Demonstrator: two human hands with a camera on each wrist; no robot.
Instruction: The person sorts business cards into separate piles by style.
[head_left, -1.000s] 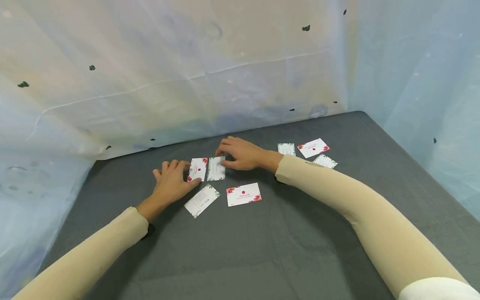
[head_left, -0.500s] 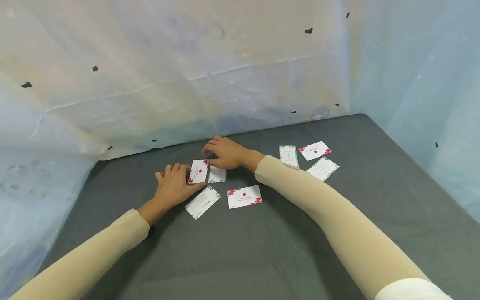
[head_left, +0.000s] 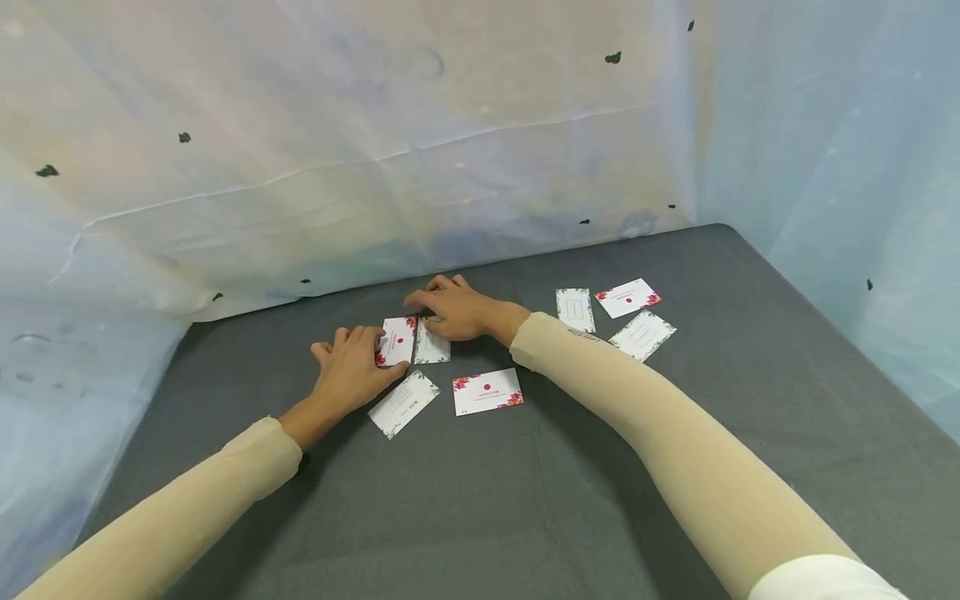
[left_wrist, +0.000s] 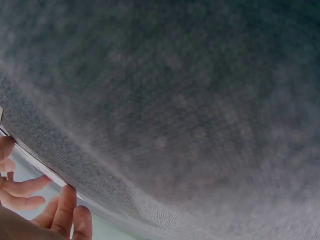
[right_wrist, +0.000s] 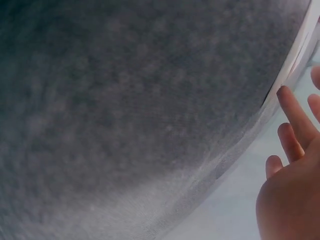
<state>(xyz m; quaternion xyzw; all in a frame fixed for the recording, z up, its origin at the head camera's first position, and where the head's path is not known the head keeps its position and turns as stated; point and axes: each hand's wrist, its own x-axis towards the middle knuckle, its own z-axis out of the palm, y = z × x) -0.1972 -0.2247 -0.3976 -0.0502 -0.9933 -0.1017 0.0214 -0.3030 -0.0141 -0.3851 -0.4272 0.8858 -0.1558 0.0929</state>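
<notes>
"Right hand (head_left: 461,317) has shifted left, we see from the head view?"

"Yes, to the tops of our paired cards. Left hand (head_left: 347,368) spreads wide round the red-flowered card's (head_left: 396,346) left side, probably steadying it. Green-leaved card (head_left: 432,348) sits just beside; both white, flat on grey table (head_left: 420,508)."

"Left wrist?"

"Fingertips at card edge, no pinch we can see."

"Right wrist?"

"Fingers loosely extended; card's edge-on, so we can't confirm contact."

Cards (head_left: 488,392): paper, smooth, printed, low-gloss. Desk (head_left: 480,508): grey cloth surface, matt, with a fine, slightly rough nap in the wrist views. Sleeves (head_left: 645,408): beige cloth, matt, smooth. Wall sheet (head_left: 337,200): thin, creased, faint sheen; plastic or fabric, cannot tell.
</notes>
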